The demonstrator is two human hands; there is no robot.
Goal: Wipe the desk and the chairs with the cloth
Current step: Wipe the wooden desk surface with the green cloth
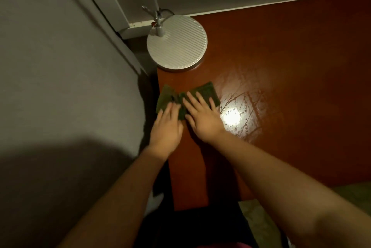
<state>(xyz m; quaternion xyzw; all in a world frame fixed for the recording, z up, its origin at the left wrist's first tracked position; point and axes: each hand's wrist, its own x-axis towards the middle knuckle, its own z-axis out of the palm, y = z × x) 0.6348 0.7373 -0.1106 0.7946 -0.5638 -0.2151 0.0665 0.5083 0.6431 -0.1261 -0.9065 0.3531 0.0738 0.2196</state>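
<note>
The green cloth (206,93) lies bunched on the desk (281,56) just in front of the round lamp base (176,42), with the left hand (166,123) and the right hand (202,116) both pressing it flat-fingered, gripping nothing. A stroke toward the lamp base could shove it, and it already seems to overhang the desk's edge. The cloth's end nearest that edge could slip off under a sideways push.
</note>
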